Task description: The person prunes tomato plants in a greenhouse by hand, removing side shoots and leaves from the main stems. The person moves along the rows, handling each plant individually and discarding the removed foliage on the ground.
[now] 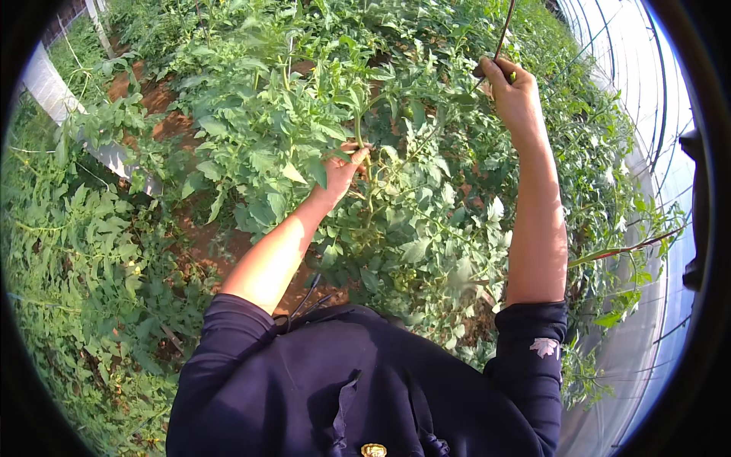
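Note:
Tomato plants fill the space before me. My left hand (344, 168) grips a green tomato stem (358, 130) near the middle of the view, with thumb and fingers around it and leaves partly covering the hand. Below that hand the stem (369, 194) runs down into the foliage. Raised at the upper right, my right hand (511, 85) is closed on a thin dark cord or string (505, 27), which runs up out of view. A small green bit shows between its fingers. Leafy shoots lie just left of this hand.
At the right, a film-covered greenhouse wall (657, 143) curves past with thin ribs. A pale post or beam (57, 91) slants through plants at the left. Reddish soil (200, 240) shows between rows. Dark cable ends (308, 294) stick out near my chest.

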Available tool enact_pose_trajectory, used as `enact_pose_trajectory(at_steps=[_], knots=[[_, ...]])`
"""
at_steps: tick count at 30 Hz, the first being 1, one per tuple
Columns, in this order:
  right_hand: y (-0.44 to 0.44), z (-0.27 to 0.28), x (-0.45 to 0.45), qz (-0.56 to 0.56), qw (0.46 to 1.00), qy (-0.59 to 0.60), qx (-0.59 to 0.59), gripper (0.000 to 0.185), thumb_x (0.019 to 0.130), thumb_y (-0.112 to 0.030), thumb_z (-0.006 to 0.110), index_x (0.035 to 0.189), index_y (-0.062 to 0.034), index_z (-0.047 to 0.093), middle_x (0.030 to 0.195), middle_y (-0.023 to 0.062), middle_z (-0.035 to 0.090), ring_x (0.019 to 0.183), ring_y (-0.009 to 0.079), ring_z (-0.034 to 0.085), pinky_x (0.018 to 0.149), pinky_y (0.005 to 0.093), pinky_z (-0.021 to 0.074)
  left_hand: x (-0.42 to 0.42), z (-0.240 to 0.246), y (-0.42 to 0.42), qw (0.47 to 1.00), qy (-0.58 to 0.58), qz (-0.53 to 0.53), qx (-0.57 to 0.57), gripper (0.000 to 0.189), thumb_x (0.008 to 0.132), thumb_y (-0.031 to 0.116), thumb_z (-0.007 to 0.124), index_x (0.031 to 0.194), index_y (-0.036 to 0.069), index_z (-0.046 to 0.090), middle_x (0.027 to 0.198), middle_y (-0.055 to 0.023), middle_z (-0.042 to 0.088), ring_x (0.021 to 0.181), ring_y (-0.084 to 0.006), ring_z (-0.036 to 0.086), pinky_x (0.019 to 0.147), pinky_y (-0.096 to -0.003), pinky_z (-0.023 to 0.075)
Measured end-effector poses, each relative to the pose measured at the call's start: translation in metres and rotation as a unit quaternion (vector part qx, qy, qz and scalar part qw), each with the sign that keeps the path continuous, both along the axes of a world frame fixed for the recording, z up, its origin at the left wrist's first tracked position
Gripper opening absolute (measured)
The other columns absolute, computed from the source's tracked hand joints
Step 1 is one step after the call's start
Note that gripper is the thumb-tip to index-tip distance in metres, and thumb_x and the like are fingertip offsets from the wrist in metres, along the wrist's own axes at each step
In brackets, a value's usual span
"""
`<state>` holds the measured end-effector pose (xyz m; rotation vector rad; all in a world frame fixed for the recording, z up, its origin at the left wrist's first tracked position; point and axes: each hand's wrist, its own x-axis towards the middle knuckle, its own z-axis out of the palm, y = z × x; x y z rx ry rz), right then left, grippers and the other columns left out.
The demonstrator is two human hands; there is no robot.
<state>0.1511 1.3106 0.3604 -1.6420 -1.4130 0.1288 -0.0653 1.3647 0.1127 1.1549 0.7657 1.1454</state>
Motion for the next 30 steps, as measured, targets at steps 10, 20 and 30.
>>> enact_pose_trajectory(at_steps=[10,20,30], knots=[[-0.061,0.03,-0.077,0.203,0.971,-0.097,-0.081,0.028,0.089,-0.023,0.065,0.095,0.0038,0.069,0.06,0.0103,0.06,0.055,0.0088,0.049,0.054,0.0314,0.0425,0.039,-0.004,0.026,0.997,0.047,-0.043,0.04,0.025,0.085,0.022,0.073,0.099,0.001,0.07,0.077,-0.0022,0.069,0.058,-0.0076,0.057,0.049,-0.0249,0.0449],[0.023,0.072,-0.059,0.196,0.906,-0.335,-0.166,0.029,0.077,-0.027,0.072,0.091,-0.0014,0.072,0.07,0.0129,0.067,0.063,0.0194,0.063,0.062,0.035,0.0506,0.02,0.02,-0.025,0.968,0.062,-0.244,-0.001,0.024,0.096,0.024,0.059,0.106,0.005,0.07,0.098,-0.0028,0.071,0.087,-0.0079,0.059,0.066,-0.0228,0.0431],[0.031,0.023,0.013,0.223,0.95,-0.008,-0.218,0.025,0.084,-0.024,0.054,0.088,-0.0063,0.072,0.056,-0.0048,0.043,0.053,0.0072,0.038,0.051,0.0244,0.0306,0.008,0.011,-0.02,0.903,-0.277,-0.317,-0.085,0.035,0.084,0.031,0.074,0.105,0.006,0.062,0.091,-0.0057,0.062,0.11,-0.0281,0.056,0.098,-0.0388,0.0417]])
